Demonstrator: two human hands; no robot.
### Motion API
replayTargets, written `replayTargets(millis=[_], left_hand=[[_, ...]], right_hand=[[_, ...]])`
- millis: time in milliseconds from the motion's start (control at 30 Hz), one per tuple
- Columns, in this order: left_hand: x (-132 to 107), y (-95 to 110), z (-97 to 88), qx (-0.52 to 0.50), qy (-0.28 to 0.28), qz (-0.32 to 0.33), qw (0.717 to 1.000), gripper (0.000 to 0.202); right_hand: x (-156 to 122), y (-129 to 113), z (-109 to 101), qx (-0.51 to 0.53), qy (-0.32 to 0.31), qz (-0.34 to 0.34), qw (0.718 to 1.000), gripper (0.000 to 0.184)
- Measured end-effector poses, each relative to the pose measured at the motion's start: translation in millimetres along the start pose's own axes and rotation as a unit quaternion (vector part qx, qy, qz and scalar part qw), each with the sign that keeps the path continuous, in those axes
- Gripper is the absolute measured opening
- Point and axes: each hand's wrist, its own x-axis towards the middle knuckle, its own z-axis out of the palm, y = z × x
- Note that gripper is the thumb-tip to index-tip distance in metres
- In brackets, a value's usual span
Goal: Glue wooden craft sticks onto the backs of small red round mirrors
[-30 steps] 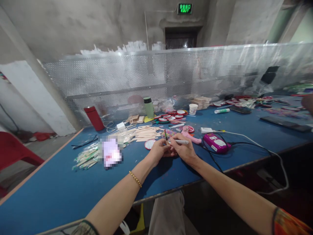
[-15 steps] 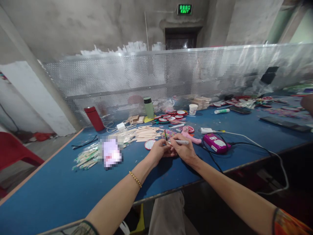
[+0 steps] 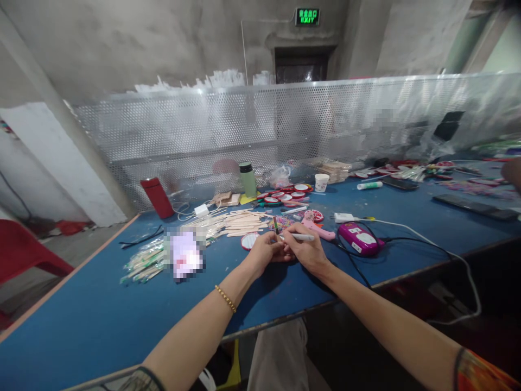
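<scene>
My left hand [image 3: 264, 251] is closed around a thin coloured stick [image 3: 275, 224] that points up from its fingers. My right hand [image 3: 306, 251] grips a white pen [image 3: 300, 237], its tip meeting the stick near the left fingers. Both hands hover low over the blue table [image 3: 101, 315], touching each other. Just beyond them lie a round red-rimmed disc [image 3: 248, 240], a pile of wooden craft sticks [image 3: 240, 221] and a pink glue gun [image 3: 316, 227].
A magenta device [image 3: 359, 238] with black cables lies right of my hands. A red flask [image 3: 157, 197], a green bottle [image 3: 247, 178], a paper cup [image 3: 321, 182] and red discs [image 3: 285, 194] stand further back by the perforated metal screen [image 3: 285, 125]. Packed sticks [image 3: 142, 263] lie left. Another person's hand [image 3: 513, 171] shows far right.
</scene>
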Motion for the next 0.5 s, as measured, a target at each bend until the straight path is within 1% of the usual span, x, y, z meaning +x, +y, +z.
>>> replayTargets(millis=[133,267,500], left_hand=[[0.3,-0.3,0.4,0.003,0.005,0.0,1.0,0.021],[1.0,-0.3,0.5,0.001,0.007,-0.006,1.0,0.026],[0.7,-0.7,0.0,0.0,0.002,0.003,1.0,0.032]], right_hand=[[-1.7,-0.3,-0.3,0.001,-0.014,0.007,1.0,0.022],[-2.3,1.4,0.3,0.001,-0.022,0.012,1.0,0.023],[-0.7,-2.3,0.0,-0.008,-0.022,-0.012,1.0,0.022]])
